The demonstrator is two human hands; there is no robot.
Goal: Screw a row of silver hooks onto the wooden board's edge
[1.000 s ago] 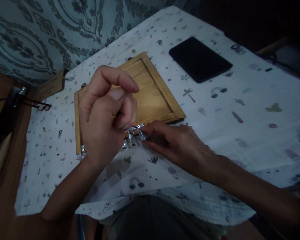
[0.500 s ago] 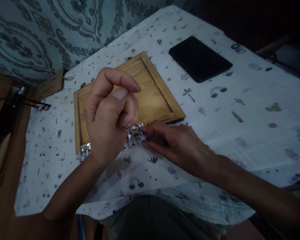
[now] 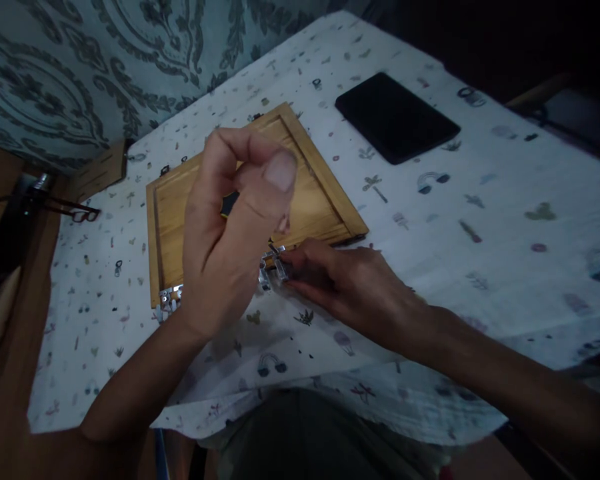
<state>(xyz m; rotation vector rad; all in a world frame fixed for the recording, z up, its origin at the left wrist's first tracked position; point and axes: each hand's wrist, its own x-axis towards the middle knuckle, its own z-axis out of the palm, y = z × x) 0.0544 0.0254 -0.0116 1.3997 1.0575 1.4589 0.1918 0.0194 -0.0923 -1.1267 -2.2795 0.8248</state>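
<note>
A framed wooden door panel (image 3: pixel 325 193) lies flat on the table. Silver metal hinges sit along its near edge: one hinge (image 3: pixel 167 298) near the left corner, another hinge (image 3: pixel 281 268) farther right. My right hand (image 3: pixel 350 283) pinches the right one between thumb and fingers. Above the panel, my left hand (image 3: pixel 240 213) is closed around a screwdriver (image 3: pixel 229 203). Only a bit of its black and yellow handle shows inside the curled fingers, and a thin dark shaft comes down near the right hinge. Whether its tip sits in a screw is hidden.
A black tablet-like slab (image 3: pixel 395 119) lies to the right behind the panel. The table has a white printed cloth (image 3: pixel 430 280). At the left edge are eyeglasses (image 3: pixel 85 215) and a brown board (image 3: pixel 100 172). A patterned curtain or wall covering (image 3: pixel 130 60) rises behind.
My left hand has turned, with its thumb swung up and to the right around the screwdriver. My right hand stays at the hinge, and the panel has hardly shifted.
</note>
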